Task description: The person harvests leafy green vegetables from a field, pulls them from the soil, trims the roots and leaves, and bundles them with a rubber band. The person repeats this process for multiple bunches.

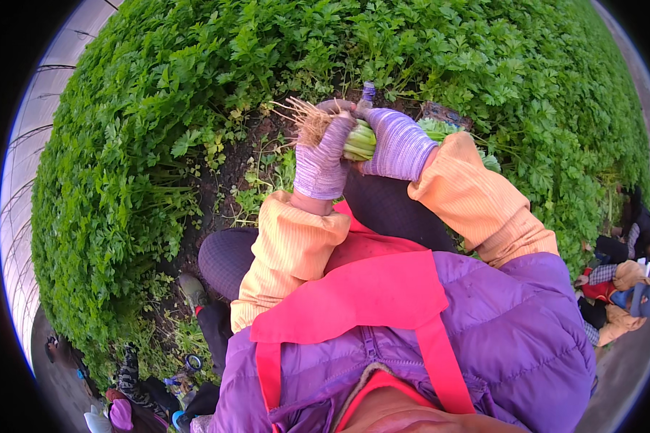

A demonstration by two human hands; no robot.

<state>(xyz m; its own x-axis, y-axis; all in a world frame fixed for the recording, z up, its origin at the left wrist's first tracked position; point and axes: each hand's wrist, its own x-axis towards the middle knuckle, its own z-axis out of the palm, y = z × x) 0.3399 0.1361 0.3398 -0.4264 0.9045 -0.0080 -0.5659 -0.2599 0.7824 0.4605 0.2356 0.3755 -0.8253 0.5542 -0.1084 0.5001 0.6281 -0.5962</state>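
Both my hands wear purple-and-white knitted gloves and grip one bunch of celery [361,142] above my knees. My left hand [325,149] wraps the root end, where pale brown stringy roots [310,120] fan out to the left. Around the green stalks, just right of it, my right hand [398,143] is closed. Leafy tops [439,129] show beyond my right wrist; the sleeve hides part of them. A short purple-topped piece [368,92] sticks up by my right thumb; it may be a handle, but I cannot tell.
Dense standing celery plants [222,70] surround me in front and at both sides. Dark soil [216,184] with loose leaves lies by my knees. A dark, worn object [447,115] rests among the plants. Other people crouch at the right [620,297] and lower left [135,406]. A tape roll [193,361] lies behind my foot.
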